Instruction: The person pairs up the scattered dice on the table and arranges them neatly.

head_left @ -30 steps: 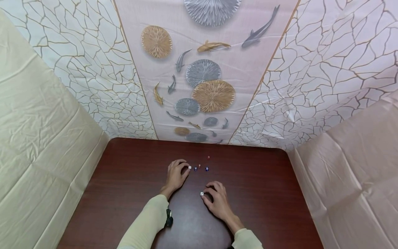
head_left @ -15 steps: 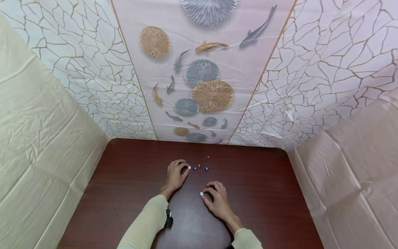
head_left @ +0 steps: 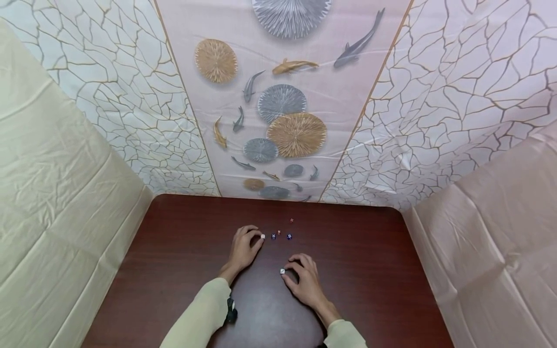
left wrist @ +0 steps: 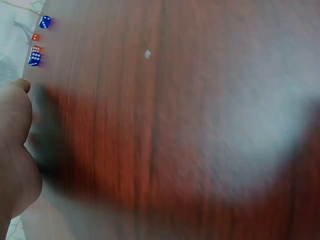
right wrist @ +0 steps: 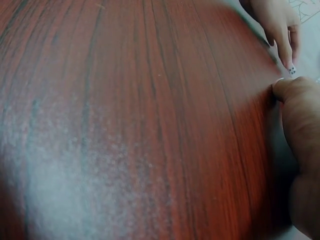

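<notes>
In the head view my left hand [head_left: 244, 249] pinches a white die [head_left: 263, 237] between thumb and forefinger, low over the table or on it. The same die [right wrist: 292, 71] shows at its fingertips in the right wrist view. Nearer the body, my right hand [head_left: 305, 282] pinches a second white die [head_left: 282, 271] with thumb and forefinger. Right of the left hand sits a blue die [head_left: 273, 237], close to a red die [head_left: 279, 232]. Another blue die [head_left: 289, 237] lies farther right, and a second red die [head_left: 292, 220] is behind them.
The dark red-brown wood table [head_left: 183, 270] has a glossy sheen. A patterned cloth wall [head_left: 296, 135] rises at its far edge. Pale cloth panels flank the left [head_left: 65, 208] and right [head_left: 487, 251] sides.
My left hand has shifted slightly left and toward the body with its white die, widening the gap to the blue die. The right hand stays nearly still.
</notes>
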Action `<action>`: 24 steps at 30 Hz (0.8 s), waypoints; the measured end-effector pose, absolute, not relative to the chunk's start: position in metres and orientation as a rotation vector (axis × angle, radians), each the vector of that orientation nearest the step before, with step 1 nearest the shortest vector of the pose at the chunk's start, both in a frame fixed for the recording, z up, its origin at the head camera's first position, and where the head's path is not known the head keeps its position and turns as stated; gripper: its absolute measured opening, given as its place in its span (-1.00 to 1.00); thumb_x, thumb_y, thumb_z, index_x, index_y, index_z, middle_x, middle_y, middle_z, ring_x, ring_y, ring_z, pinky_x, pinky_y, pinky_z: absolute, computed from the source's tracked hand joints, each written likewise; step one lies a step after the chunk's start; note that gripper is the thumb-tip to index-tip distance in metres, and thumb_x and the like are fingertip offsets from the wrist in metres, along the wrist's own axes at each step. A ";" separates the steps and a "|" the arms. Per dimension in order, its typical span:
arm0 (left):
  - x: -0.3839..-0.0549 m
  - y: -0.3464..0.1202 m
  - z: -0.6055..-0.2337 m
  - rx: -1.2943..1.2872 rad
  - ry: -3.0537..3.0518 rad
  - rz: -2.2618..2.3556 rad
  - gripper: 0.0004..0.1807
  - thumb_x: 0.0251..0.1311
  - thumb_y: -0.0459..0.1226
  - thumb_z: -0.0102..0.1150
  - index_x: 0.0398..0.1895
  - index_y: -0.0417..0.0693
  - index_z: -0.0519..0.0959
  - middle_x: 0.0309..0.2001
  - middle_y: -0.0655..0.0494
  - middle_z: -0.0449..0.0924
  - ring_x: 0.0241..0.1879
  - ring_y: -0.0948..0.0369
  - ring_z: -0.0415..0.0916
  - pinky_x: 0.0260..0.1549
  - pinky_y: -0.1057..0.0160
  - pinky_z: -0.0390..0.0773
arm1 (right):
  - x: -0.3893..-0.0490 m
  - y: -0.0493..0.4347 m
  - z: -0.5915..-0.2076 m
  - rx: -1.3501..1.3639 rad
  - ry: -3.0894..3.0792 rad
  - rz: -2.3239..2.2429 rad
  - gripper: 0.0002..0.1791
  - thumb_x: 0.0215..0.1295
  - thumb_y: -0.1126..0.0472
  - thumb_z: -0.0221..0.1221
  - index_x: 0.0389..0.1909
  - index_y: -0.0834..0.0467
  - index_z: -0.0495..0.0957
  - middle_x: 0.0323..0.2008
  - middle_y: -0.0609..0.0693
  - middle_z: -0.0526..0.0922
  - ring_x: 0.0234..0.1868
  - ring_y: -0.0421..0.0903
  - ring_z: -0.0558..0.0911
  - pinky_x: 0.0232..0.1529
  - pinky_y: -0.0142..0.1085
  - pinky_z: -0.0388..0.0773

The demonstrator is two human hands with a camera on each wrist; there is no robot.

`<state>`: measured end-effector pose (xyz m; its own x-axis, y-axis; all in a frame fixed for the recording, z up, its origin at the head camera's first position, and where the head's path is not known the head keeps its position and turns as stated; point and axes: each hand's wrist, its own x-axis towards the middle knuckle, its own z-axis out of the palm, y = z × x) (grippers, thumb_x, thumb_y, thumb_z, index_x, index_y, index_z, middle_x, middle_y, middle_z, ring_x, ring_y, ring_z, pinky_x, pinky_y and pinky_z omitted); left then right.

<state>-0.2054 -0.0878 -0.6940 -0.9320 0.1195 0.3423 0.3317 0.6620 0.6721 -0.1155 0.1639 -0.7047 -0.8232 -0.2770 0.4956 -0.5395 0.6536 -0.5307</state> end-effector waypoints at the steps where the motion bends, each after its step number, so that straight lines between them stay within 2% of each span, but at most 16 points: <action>1: -0.204 -0.089 -0.694 -0.371 -2.604 -1.130 -0.87 0.45 -0.29 0.53 -0.03 -0.11 0.85 0.23 -0.16 0.78 0.34 -0.21 0.63 0.42 -0.34 0.54 | -0.115 0.164 -0.705 0.642 -2.502 0.973 -0.75 0.17 0.24 0.66 -0.17 0.08 0.83 0.07 0.17 0.76 0.26 0.22 0.62 0.35 0.21 0.43; 6: -0.196 -0.096 -0.692 -0.423 -2.567 -1.115 -0.86 0.40 -0.29 0.57 -0.06 -0.10 0.85 0.17 -0.15 0.81 0.27 -0.19 0.67 0.38 -0.32 0.56 | -0.115 0.164 -0.704 0.639 -2.500 0.983 -0.75 0.18 0.24 0.66 -0.16 0.09 0.83 0.07 0.17 0.76 0.25 0.22 0.62 0.33 0.20 0.42; 13: -0.179 -0.100 -0.685 -0.499 -2.588 -1.160 -0.86 0.42 -0.28 0.56 -0.04 -0.08 0.84 0.18 -0.12 0.80 0.29 -0.20 0.66 0.36 -0.36 0.55 | -0.115 0.164 -0.704 0.648 -2.485 0.975 -0.74 0.15 0.25 0.67 -0.17 0.10 0.83 0.05 0.18 0.76 0.23 0.24 0.63 0.29 0.18 0.44; 19: -0.162 -0.100 -0.684 -0.558 -2.595 -1.194 -0.85 0.43 -0.25 0.56 -0.02 -0.04 0.84 0.16 -0.05 0.81 0.26 -0.12 0.68 0.29 -0.28 0.59 | -0.115 0.164 -0.703 0.643 -2.496 0.969 -0.74 0.17 0.24 0.67 -0.16 0.10 0.84 0.06 0.18 0.76 0.24 0.24 0.64 0.31 0.18 0.45; 24: -0.145 -0.095 -0.689 -0.605 -2.547 -1.194 -0.84 0.35 -0.30 0.61 -0.06 -0.05 0.85 0.11 -0.06 0.83 0.20 -0.10 0.70 0.23 -0.23 0.60 | -0.115 0.164 -0.704 0.649 -2.490 0.959 -0.74 0.16 0.25 0.67 -0.16 0.10 0.84 0.05 0.17 0.76 0.22 0.24 0.64 0.29 0.18 0.46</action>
<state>-0.1450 -0.0952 -0.6892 -0.8786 0.2573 0.4023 0.4739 0.5746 0.6673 -0.1146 0.1639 -0.7039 -0.8155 -0.2773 0.5081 -0.5464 0.6583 -0.5178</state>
